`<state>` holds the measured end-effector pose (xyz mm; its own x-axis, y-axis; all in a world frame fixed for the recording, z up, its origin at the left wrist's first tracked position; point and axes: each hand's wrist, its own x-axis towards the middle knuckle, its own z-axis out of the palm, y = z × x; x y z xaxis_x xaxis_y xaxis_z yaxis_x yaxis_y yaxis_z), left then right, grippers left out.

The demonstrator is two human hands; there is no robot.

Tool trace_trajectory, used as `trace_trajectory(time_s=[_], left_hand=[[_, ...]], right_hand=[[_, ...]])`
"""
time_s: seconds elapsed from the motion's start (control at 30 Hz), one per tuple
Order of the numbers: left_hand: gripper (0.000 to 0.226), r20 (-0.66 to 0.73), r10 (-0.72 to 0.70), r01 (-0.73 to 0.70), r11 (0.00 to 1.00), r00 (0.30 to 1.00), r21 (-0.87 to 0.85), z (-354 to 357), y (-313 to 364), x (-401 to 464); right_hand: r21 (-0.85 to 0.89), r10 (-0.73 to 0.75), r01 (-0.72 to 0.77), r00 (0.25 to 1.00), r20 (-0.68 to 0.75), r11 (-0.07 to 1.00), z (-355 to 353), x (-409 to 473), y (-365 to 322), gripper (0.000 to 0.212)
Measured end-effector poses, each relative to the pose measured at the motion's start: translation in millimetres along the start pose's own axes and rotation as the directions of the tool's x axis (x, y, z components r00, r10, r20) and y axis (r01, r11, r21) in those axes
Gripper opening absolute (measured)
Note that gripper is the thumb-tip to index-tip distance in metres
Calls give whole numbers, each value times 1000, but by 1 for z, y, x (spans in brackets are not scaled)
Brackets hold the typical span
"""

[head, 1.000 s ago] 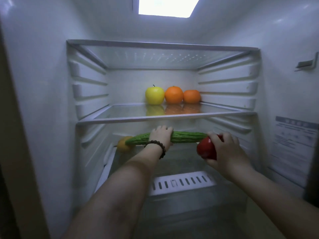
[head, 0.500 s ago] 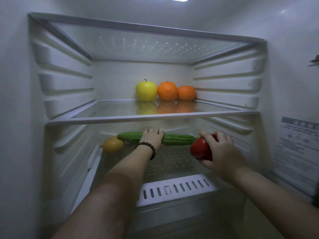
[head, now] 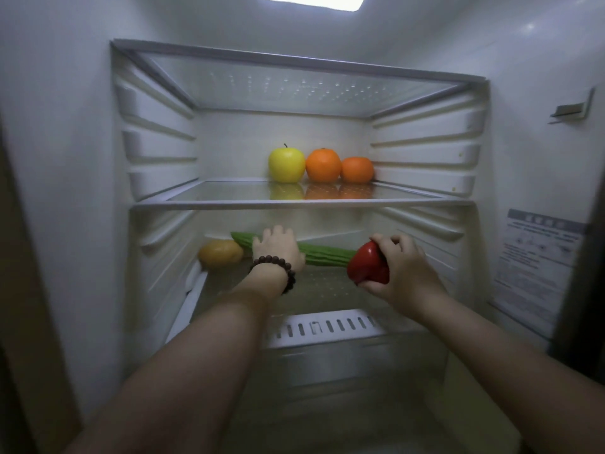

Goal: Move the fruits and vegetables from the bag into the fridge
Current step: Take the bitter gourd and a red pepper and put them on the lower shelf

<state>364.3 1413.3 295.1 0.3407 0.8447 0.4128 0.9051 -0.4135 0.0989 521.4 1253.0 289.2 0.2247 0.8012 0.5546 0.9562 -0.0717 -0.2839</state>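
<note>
A long green bitter gourd (head: 322, 253) with a ridged, bumpy skin lies across the back of the fridge's lower glass shelf (head: 327, 290), and the left hand (head: 278, 249) rests over its middle, fingers curled down around it, likely to settle it so it will not roll. Its left tip lies close to a rounded yellow-brown fruit, perhaps a mango (head: 221, 253), tucked into the shelf's left corner. At the gourd's right end the right hand (head: 404, 268) grips a glossy red bell pepper (head: 368, 267), fingers wrapped over its top and thumb beneath, probably bringing it in to set down beside the gourd; whether the pepper touches the shelf cannot be told. On the upper glass shelf (head: 229, 199), well apart, a smooth yellow apple (head: 286, 165) and two oranges (head: 323, 165) sit in a tight row against the back wall, mirrored in the glass. A beaded bracelet (head: 275, 265) circles the left wrist. Below is a slotted white drawer cover (head: 324, 326). The ribbed fridge walls (head: 157, 152) are white plastic.
</note>
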Motion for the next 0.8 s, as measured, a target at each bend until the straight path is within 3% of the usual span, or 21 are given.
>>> trace_trajectory(time_s=[0.13,0.3,0.5,0.8], left_hand=[[50,37,-23,25,999,999,-49,-28,1,-64],[81,150,-134,132,991,980,18,-23,-29,-140],[82,-89,-93,101,991,992,84,8,-55,-174],[84,-166,-91,105,991,982,78,16,-56,-174]], right_hand=[[92,-53,54,999,-8,994,11,11,-16,83],[250,-163,148,986,43,957,39,34,-63,74],[296,-339,277,923,183,914,88,70,-130,66],[374,-389,277,882,266,885,136,100,-168,77]])
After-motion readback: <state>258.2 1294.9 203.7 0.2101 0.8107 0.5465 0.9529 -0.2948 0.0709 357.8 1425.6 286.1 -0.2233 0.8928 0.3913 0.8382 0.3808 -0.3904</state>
